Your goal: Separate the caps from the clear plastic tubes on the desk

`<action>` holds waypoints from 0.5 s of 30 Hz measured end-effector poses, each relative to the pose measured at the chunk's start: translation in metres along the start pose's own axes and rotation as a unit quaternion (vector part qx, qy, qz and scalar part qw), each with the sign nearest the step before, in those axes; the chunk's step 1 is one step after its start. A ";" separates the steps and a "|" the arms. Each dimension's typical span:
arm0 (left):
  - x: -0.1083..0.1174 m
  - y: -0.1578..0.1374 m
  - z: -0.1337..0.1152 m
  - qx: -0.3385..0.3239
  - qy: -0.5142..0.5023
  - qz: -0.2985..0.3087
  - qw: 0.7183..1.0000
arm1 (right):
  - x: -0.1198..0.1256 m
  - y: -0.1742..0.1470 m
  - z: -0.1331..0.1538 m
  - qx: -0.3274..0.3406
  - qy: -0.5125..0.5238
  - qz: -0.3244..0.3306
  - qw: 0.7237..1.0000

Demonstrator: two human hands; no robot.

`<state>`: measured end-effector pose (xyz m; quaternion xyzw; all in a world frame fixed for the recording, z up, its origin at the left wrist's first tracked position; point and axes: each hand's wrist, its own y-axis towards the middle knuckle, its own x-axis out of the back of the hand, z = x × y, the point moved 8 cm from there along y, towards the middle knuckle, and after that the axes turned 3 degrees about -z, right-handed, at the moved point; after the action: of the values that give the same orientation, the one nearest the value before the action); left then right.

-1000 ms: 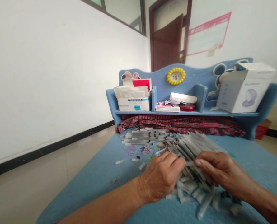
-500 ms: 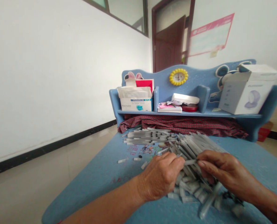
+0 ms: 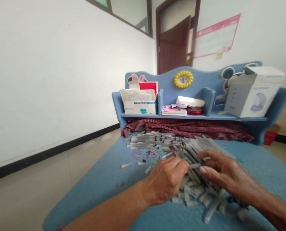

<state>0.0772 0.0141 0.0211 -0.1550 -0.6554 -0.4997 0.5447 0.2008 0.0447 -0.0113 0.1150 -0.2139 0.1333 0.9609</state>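
Note:
My left hand is closed round a slim translucent plastic tube, whose end sticks out to the right of the fingers. Just past that end is my right hand, its thumb and fingers spread apart with nothing visible between them. Under and behind both hands lies a heap of long translucent tubes. Short clear plastic caps are piled nearer to me, partly hidden by the hands. Farther left, a bundle of tubes with black ends rests in rows.
On the blue table lie a few loose caps and a small black piece. A checked cloth runs under the shelf, which bears a mask box, a red tin and a white carton.
My right thumb and fingers have parted and come off the tube's end. My left hand still grips the tube in nearly the same place.

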 end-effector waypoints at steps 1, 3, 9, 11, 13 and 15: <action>0.000 0.000 0.000 -0.001 0.000 0.001 1.000 | 0.001 0.000 0.001 0.008 -0.029 -0.008 1.000; -0.001 0.000 0.000 0.000 0.001 0.004 1.000 | 0.003 0.000 0.005 0.032 -0.072 -0.016 0.997; -0.002 0.000 -0.001 0.005 -0.011 0.003 1.000 | 0.003 0.000 0.007 0.021 -0.055 -0.001 0.998; -0.002 0.000 -0.001 0.004 -0.012 -0.001 1.000 | 0.005 0.000 0.010 0.040 -0.089 -0.017 0.995; -0.001 0.001 -0.002 0.002 -0.014 -0.005 1.000 | 0.004 0.000 0.012 0.052 -0.095 -0.010 0.994; -0.001 0.001 -0.002 0.000 -0.022 -0.008 1.000 | 0.001 -0.001 0.011 0.041 -0.071 0.014 0.997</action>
<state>0.0794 0.0131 0.0209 -0.1609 -0.6684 -0.5005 0.5262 0.1977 0.0413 -0.0010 0.1605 -0.2774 0.1466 0.9359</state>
